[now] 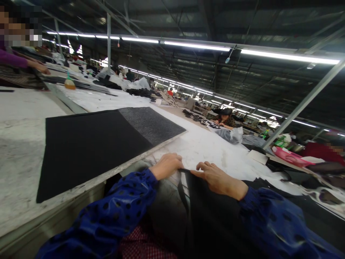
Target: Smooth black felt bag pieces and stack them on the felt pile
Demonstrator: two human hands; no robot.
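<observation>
My left hand [168, 166] is closed, its fingertips pinching the end of a narrow dark strip [182, 196] that hangs down in front of me. Close by on the right, my right hand [219, 180] has its fingers bent and its index fingertip at the top edge of a black fabric piece [212, 219]. That piece drapes over the table's near edge toward my lap, and its thumb side is hidden. Left of my hands, a flat black fabric panel [94, 144] with a dark grey section [155, 124] lies on the white table.
A bottle with orange liquid [70, 82] stands farther back on the table [16, 144]. A co-worker's hand [39, 67] works at upper left. To the right are a pink tray [291, 156], clear plastic bags [231, 135] and a slanting metal post [304, 102].
</observation>
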